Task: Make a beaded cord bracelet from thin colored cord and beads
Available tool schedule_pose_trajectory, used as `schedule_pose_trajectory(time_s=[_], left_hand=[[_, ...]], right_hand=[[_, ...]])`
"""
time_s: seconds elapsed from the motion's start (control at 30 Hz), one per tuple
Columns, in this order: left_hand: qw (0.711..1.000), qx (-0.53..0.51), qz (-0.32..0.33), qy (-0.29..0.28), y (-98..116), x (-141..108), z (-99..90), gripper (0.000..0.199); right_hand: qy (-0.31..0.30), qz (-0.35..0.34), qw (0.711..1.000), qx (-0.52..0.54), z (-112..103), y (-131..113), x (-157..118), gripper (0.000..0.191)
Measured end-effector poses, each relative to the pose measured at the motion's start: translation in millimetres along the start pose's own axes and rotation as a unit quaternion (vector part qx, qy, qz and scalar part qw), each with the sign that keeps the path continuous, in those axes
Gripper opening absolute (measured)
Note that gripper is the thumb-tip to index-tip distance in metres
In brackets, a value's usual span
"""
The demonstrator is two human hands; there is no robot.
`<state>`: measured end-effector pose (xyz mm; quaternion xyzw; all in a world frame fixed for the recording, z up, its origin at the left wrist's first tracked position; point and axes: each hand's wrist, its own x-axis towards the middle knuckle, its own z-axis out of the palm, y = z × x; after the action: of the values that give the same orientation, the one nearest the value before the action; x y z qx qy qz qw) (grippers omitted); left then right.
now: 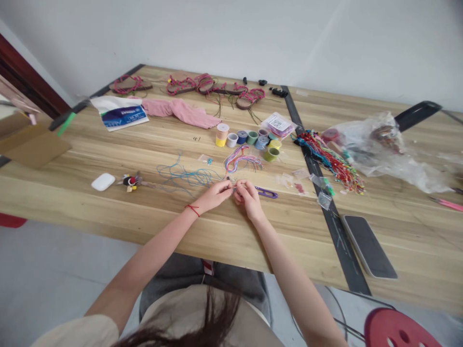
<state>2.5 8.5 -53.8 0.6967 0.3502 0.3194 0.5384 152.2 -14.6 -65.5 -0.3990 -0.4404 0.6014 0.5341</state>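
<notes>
My left hand (216,193), with a red string around its wrist, is at the middle of the wooden table, its fingertips pinched together. Close against it on the right, my right hand (247,193) is closed the same way. What lies between the fingertips is too small to make out; a bit of blue shows there. Loose blue cords (188,176) spread to the left of my left hand. Purple thread snips (266,193) lie just right of my right hand. Beyond the hands is a bundle of pink, white and blue threads (240,160).
Thread spools (252,138) stand behind the bundle. A phone (369,246) and colourful braided cords (336,161) lie right, a white case (103,181) and a figure charm (130,180) left. Corded sandals (213,86) line the back. A red stool (398,330) is below right.
</notes>
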Motion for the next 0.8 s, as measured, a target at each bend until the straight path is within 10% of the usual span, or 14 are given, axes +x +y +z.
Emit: schedule_pose_trajectory(time_s=[0.8], left_hand=[[1.0,0.003,-0.005,0.03,-2.3,1.0,-0.5,0.021]], right_hand=[[-0.012,0.01,0.998,-0.057,-0.7,4.1,2.8,0.037]])
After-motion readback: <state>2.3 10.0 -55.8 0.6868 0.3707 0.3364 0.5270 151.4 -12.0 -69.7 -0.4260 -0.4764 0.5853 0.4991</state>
